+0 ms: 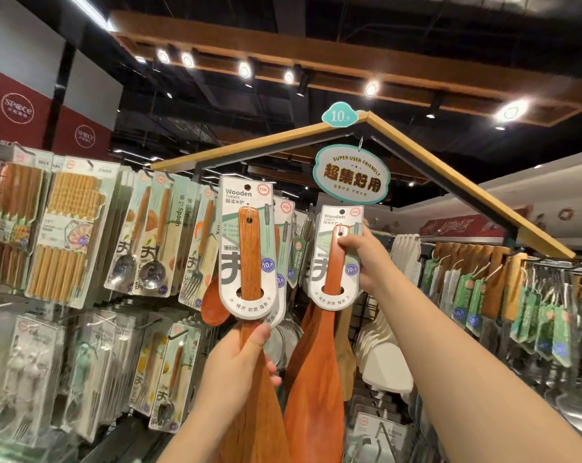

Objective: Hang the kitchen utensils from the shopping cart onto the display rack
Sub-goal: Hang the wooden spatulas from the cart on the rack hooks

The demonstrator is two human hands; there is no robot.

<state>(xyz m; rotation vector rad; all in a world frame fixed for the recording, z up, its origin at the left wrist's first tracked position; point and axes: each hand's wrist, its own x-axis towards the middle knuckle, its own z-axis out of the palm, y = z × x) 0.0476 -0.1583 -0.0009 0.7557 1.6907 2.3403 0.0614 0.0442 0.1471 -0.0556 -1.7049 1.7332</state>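
I hold two wooden turners on white "Wooden Turner" cards up in front of the display rack (426,155). My left hand (239,365) grips the nearer turner (251,248) round its neck, just below the card, and it stands upright. My right hand (363,259) pinches the second turner (334,262) at the top of its handle and card, its broad blade hanging down. Both card tops sit just under the rack's top bar. The shopping cart is out of view.
Carded spoons and forks (156,235) and chopstick packs (65,235) hang at the left. Wooden boards with green tags (483,282) and metal ladles fill the right rail. An oval sign (351,173) dangles from the roof-shaped frame above the turners.
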